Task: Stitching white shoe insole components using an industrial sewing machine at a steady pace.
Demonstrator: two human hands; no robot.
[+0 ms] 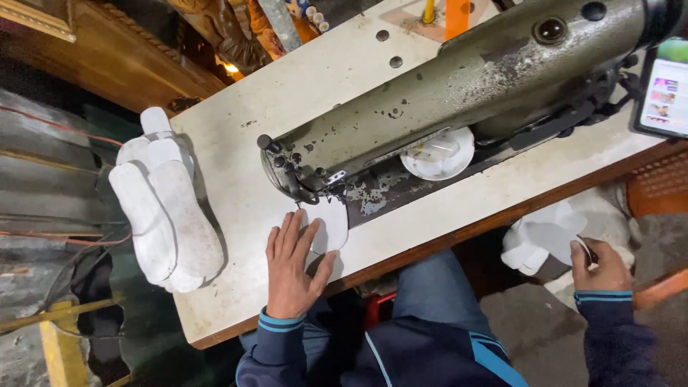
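Observation:
My left hand [290, 265] lies flat on the white table, fingers spread, pressing a white oval sole piece [331, 226] that sits under the needle end of an olive-green sewing machine [459, 93]. Down to the right, below the table edge, my right hand [598, 266] grips a thin white piece at a pile of white cut pieces [541, 236]. A stack of white insoles [165, 208] rests at the left end of the table, apart from both hands.
A white round dish [438, 154] sits under the machine arm. A phone with a lit screen [665, 89] leans at the right. The white table [236, 287] has a wooden front edge; my knees in jeans are beneath it. Carved wooden furniture stands behind.

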